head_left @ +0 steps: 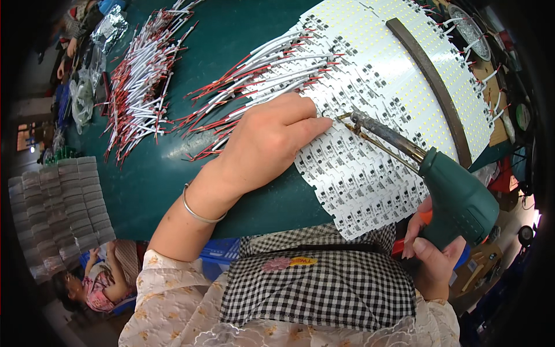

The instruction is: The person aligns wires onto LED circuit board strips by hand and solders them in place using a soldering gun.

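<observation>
Two bare hands work over a large white panel of LED circuit boards [399, 98] that lies on a dark green table [231, 40]. The left hand [272, 141] rests palm down on the near left part of the panel, fingers curled together with the thumb stretched toward the iron's tip; it seems to pin a white wire with red ends [277, 75] under its fingertips, though the fingers hide the contact. The right hand [430, 254] is closed around the grip of a green pistol-shaped soldering iron [457, 196], a finger lying by its orange trigger, and the iron's dark metal tip [352, 117] touches the panel just beside the left thumb. A curved dark strip [433, 75] lies across the panel's far side. More white-and-red wires fan out from under the left hand, and a second loose heap of wires [139, 87] sits well apart at the table's left. A thin silver bangle [196, 211] circles the left wrist. Below the table's left edge another person [95, 283] sits near stacks of pale trays [58, 208].
</observation>
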`<state>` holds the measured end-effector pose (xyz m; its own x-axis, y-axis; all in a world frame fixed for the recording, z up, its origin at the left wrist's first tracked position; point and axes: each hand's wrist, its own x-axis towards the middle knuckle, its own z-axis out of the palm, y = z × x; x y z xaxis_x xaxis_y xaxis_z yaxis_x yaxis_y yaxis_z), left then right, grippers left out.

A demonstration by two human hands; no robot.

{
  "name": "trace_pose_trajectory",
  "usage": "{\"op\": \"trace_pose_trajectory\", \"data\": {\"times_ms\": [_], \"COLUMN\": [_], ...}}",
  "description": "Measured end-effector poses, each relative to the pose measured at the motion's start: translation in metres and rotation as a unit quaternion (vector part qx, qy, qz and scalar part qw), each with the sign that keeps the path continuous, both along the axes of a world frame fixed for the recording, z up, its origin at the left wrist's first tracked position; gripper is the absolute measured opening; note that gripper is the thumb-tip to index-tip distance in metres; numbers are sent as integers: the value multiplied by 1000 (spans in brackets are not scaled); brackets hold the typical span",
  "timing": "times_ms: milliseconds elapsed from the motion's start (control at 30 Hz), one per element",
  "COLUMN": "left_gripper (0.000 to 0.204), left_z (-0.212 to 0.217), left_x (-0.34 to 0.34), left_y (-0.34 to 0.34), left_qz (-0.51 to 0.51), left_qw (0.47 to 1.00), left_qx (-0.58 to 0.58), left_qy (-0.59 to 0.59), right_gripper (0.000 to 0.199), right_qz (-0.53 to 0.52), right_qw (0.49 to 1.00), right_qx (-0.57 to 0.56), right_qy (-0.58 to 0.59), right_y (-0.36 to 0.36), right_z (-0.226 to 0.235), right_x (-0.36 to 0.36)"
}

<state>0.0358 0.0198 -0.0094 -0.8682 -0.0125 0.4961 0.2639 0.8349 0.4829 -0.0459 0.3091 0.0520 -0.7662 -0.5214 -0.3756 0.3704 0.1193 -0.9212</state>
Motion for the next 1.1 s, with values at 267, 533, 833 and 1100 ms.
{"op": "trace_pose_trajectory", "data": {"times_ms": [267, 533, 833, 1100], "left_gripper": [35, 35, 28, 27], "left_z": [-2, -2, 2, 17], "left_x": [1, 4, -1, 7], "left_y": [2, 3, 5, 16], "left_qz": [5, 3, 6, 56], "left_qw": [999, 998, 997, 993], "left_qx": [-30, -54, -75, -97], "left_qy": [17, 16, 8, -28], "right_gripper": [61, 59, 73, 65], "right_qz": [38, 102, 33, -60], "right_qw": [999, 993, 985, 926], "right_qx": [29, 49, -154, -305], "right_qy": [-22, 22, 75, 215], "right_y": [1, 6, 10, 31], "right_z": [1, -9, 2, 24], "right_x": [-1, -3, -42, -100]}}
